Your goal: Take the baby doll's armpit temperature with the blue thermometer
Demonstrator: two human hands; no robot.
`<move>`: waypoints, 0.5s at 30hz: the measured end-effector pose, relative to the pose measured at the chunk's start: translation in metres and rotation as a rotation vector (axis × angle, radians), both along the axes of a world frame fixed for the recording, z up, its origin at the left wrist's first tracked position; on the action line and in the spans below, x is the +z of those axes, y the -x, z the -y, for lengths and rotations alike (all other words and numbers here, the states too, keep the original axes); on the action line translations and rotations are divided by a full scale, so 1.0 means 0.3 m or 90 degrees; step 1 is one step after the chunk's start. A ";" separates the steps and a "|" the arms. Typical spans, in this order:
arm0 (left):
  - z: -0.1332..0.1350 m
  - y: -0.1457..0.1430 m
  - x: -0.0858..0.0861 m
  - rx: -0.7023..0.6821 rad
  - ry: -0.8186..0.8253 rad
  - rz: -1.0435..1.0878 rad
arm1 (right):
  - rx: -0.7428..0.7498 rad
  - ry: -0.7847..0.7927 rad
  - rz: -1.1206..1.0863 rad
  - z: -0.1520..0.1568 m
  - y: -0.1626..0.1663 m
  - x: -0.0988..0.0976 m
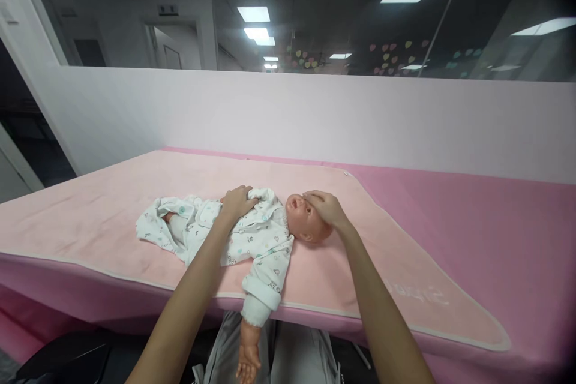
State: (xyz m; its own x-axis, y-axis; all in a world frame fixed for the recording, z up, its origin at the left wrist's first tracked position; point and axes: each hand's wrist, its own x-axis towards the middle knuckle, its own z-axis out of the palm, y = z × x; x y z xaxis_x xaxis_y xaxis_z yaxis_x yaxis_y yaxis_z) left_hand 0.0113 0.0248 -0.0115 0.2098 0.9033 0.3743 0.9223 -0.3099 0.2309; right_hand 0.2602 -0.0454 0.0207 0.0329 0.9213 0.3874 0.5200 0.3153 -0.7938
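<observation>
Doll (257, 239): flat on its back across the mat (117, 192), one arm (249, 351) dangling past the table (490, 240) edge!
Left hand (238, 203): draped on the belly, thumb splayed; pinching the suit (272, 219) or just resting, can't tell.
Right hand (327, 207): fingers together, laid on the head (312, 229), not clamped.
Head risk: a sideways shove there could twist it.
Arm risk: a bump from the lap (297, 357) could drag the doll edgeward.
Count: one doll, one suit, one mat, one table, two hands.
</observation>
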 end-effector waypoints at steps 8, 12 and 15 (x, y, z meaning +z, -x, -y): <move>0.004 -0.002 0.002 0.009 0.003 -0.002 | 0.150 0.257 -0.430 -0.080 -0.094 -0.108; 0.012 -0.003 0.002 0.012 -0.003 0.004 | 0.131 0.253 -0.440 -0.071 -0.086 -0.112; 0.017 -0.003 0.004 0.017 0.007 0.008 | 0.104 0.246 -0.415 -0.047 -0.066 -0.095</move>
State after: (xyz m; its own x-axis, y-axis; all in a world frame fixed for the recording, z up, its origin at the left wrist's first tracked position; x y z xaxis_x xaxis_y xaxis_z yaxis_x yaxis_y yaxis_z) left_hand 0.0123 0.0198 -0.0104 0.1812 0.9125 0.3669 0.9273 -0.2828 0.2454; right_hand 0.2800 -0.0314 -0.0079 -0.0033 0.9999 -0.0129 -0.1189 -0.0132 -0.9928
